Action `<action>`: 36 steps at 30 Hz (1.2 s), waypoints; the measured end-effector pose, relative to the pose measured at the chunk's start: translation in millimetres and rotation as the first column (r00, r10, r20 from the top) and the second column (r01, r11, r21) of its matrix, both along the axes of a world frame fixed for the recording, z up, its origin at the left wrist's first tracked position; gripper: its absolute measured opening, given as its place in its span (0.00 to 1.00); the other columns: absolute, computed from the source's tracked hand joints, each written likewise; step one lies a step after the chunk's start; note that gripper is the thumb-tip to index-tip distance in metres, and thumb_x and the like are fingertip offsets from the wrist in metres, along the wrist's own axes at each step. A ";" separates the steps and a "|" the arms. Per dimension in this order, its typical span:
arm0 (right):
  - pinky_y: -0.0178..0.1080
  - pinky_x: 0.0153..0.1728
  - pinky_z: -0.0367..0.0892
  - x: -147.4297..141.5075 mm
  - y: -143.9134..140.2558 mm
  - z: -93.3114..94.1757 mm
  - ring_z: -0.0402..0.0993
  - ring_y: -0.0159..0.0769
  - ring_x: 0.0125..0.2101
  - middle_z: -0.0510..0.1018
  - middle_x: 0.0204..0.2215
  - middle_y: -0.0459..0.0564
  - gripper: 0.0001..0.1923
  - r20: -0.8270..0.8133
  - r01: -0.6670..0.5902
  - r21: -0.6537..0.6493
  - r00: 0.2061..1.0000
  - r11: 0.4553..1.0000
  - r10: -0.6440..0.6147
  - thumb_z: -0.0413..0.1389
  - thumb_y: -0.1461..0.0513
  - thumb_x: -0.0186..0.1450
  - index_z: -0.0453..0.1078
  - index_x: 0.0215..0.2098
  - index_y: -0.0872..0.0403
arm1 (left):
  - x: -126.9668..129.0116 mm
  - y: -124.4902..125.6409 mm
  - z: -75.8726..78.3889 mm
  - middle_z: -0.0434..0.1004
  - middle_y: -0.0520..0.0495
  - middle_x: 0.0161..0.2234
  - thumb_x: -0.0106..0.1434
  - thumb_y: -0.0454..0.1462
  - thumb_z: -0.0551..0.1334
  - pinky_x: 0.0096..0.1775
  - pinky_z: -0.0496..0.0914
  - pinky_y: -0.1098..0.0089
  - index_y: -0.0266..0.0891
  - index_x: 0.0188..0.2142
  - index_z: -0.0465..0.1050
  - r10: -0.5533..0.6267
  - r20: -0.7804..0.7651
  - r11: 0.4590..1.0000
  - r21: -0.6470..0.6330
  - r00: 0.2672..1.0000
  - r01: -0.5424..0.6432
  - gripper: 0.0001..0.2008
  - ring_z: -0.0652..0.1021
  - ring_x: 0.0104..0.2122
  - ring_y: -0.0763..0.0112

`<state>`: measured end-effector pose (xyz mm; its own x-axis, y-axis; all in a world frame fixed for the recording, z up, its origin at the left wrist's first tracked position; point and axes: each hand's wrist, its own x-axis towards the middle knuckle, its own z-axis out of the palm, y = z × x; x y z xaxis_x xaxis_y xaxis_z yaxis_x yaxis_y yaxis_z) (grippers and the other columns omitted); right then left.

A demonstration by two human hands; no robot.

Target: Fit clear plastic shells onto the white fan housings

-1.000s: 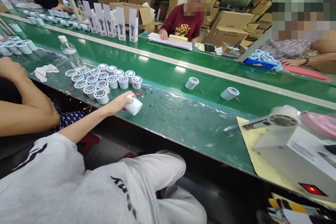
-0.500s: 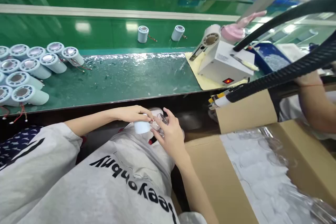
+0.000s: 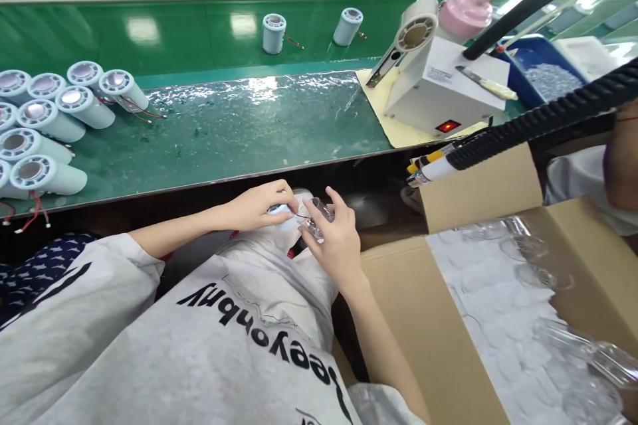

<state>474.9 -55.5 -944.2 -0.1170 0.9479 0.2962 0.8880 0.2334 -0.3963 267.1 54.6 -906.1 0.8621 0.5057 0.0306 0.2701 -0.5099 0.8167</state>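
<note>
Over my lap, my left hand (image 3: 266,204) is closed around a light-blue cylinder (image 3: 280,210), mostly covered by the fingers. Thin dark wires (image 3: 301,215) run from it toward the other hand. A clear plastic cup-like part (image 3: 319,217) sits in the fingers of my right hand (image 3: 336,236), close beside the cylinder. Whether the two parts touch is hard to see. On the green bench to the left lie several light-blue cylinders (image 3: 50,176) with ring-shaped ends and red wires. Two more, one of them this cylinder (image 3: 274,34), stand on the green belt.
A white box-shaped device (image 3: 443,96) with a lit red switch stands on the bench at right. A black corrugated hose (image 3: 548,109) crosses in front. An open cardboard box (image 3: 399,319) holds clear plastic parts (image 3: 588,345). Behind is a blue tray (image 3: 523,70).
The view has tilted downward. The light-blue cylinder has turned and is now more hidden by my left fingers, with its wires showing between the hands. The clear part stays in my right hand.
</note>
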 end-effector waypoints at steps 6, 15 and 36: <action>0.55 0.47 0.77 7.8 5.4 -1.4 0.70 0.53 0.51 0.65 0.65 0.57 0.18 -0.032 -0.116 -0.065 0.993 0.991 0.114 0.62 0.65 0.64 0.79 0.52 0.46 | 1.7 2.0 -9.9 0.74 0.42 0.48 0.69 0.40 0.60 0.49 0.68 0.64 0.41 0.43 0.81 -0.019 -0.014 0.999 0.030 1.000 0.019 0.11 0.75 0.47 0.62; 0.54 0.47 0.77 10.3 7.7 0.7 0.71 0.54 0.52 0.67 0.62 0.60 0.17 -0.004 -0.033 -0.103 0.999 0.994 0.033 0.62 0.71 0.61 0.78 0.47 0.49 | 12.9 6.5 -9.9 0.75 0.42 0.45 0.69 0.41 0.63 0.50 0.70 0.66 0.38 0.45 0.81 -0.036 0.116 0.999 -0.003 0.993 0.036 0.11 0.76 0.46 0.64; 0.53 0.56 0.75 43.1 -2.2 22.6 0.78 0.51 0.56 0.82 0.53 0.53 0.12 -0.804 -0.104 -0.096 0.594 0.990 -0.015 0.71 0.54 0.61 0.81 0.42 0.46 | 36.5 -1.9 -13.6 0.76 0.36 0.59 0.55 0.39 0.74 0.45 0.77 0.66 0.40 0.64 0.70 0.137 0.175 0.803 -0.595 0.975 -0.006 0.37 0.82 0.46 0.62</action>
